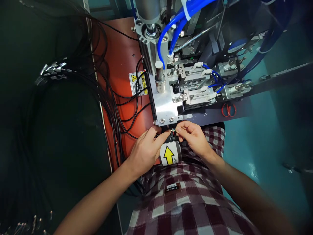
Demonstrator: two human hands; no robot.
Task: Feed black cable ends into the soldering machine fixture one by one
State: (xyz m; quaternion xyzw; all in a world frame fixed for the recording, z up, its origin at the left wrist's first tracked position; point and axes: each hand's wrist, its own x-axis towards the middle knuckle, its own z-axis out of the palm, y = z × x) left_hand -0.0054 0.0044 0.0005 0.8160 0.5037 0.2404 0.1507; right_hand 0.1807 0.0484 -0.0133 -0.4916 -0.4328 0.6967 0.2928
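Note:
My left hand (146,148) and my right hand (193,135) meet at the front edge of a metal press machine (164,104). Both pinch the end of a thin black cable with small coloured wire tips (173,131) between thumb and fingers, just under the machine's silver plate. Below the fingers sits a small block with a yellow arrow label (170,154), pointing toward the machine. The cable end itself is mostly hidden by my fingertips.
An orange panel (119,58) with a yellow warning sticker (136,83) lies left of the machine, crossed by a thick bundle of black cables (107,98). Blue air hoses (171,29) loop above. Red scissors (229,110) rest at the right. My checked shirt (186,202) fills the bottom.

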